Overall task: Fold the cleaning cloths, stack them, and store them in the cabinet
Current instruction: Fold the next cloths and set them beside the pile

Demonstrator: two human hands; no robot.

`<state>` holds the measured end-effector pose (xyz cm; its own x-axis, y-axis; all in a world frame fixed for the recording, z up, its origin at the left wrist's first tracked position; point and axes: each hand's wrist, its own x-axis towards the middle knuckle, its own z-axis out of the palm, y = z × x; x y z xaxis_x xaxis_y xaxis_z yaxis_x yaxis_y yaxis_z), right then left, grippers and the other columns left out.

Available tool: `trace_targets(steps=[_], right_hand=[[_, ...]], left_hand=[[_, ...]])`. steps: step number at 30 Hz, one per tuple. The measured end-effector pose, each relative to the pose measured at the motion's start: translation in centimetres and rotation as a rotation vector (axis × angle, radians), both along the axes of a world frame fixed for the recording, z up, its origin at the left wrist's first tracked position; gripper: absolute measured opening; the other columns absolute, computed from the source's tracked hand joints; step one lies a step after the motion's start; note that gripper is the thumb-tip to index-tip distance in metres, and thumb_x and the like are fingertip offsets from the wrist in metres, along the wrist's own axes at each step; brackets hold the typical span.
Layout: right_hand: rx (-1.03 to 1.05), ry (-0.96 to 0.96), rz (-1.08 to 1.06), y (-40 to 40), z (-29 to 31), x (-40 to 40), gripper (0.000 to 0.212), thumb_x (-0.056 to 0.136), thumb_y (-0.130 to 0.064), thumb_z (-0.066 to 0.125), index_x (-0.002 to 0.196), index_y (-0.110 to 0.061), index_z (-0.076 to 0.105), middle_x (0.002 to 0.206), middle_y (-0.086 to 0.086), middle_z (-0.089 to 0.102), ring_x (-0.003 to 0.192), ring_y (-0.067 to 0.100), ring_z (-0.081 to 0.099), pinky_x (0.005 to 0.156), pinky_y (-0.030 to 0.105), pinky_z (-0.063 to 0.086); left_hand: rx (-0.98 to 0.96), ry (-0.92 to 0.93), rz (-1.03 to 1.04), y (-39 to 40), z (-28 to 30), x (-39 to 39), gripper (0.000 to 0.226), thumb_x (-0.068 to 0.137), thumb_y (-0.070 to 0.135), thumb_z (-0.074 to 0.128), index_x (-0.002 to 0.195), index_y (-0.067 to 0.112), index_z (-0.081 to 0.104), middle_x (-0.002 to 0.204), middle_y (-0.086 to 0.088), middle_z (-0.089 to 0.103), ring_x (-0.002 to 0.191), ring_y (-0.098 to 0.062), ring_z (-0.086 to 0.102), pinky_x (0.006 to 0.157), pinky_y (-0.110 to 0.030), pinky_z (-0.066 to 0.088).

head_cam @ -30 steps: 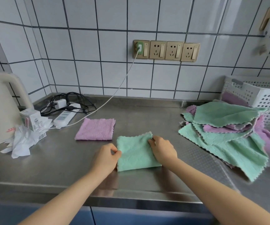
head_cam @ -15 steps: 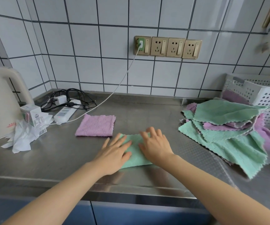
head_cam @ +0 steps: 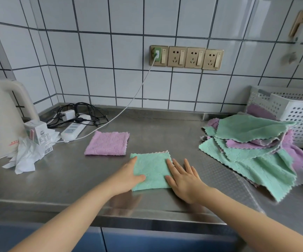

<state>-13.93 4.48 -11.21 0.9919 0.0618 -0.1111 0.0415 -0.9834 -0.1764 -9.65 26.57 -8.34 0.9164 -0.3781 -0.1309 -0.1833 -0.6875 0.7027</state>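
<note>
1. The folded green cloth (head_cam: 151, 170) lay flat near the front edge of the steel counter (head_cam: 59, 179).
2. The left hand (head_cam: 128, 176) and right hand (head_cam: 184, 180) pressed its two sides, fingers straight, apart.
3. A folded purple cloth (head_cam: 107, 143) lay just behind, not touching.
4. A pile of unfolded cloths (head_cam: 252, 150) lay to the right, against a white basket (head_cam: 300, 115).

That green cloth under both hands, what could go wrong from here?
1. The folded green cloth is only pressed flat by the left hand and right hand; once released, it may spring open.
2. The folded purple cloth lies against a white cable, so stacking there could snag it.
3. The unfolded pile is loose and could slide when one cloth is pulled.
</note>
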Motion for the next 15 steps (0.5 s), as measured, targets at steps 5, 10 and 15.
trace_targets(steps=[5,10,15], right_hand=[[0.035,0.011,-0.067,0.3,0.1,-0.2,0.064,0.096,-0.057,0.014,0.150,-0.034,-0.011,0.161,0.000,-0.004,0.145,0.037,-0.016,0.117,0.048,-0.003],[0.389,-0.099,-0.127,0.9,1.3,0.9,0.069,0.096,-0.034,0.042,0.151,-0.017,0.005,0.146,0.007,0.032,0.139,0.026,0.022,0.113,0.035,0.017],[1.014,-0.102,-0.336,2.9,3.1,4.1,0.067,0.089,-0.015,0.058,0.145,-0.013,0.022,0.121,0.008,0.058,0.106,0.024,0.060,0.091,0.038,0.051]], left_hand=[[-1.019,0.421,0.496,-1.2,1.3,0.6,0.080,0.078,-0.019,0.059,0.145,0.012,0.029,0.132,-0.017,0.054,0.110,-0.034,0.060,0.087,-0.044,0.049],[-1.059,0.385,0.474,-1.0,0.6,1.3,0.078,0.075,-0.024,0.058,0.142,0.009,0.035,0.118,-0.022,0.062,0.095,-0.030,0.066,0.073,-0.038,0.053],[-1.151,0.232,0.350,2.0,1.9,4.2,0.066,0.077,-0.022,0.057,0.128,0.018,0.048,0.092,-0.002,0.076,0.084,-0.019,0.072,0.061,-0.030,0.058]])
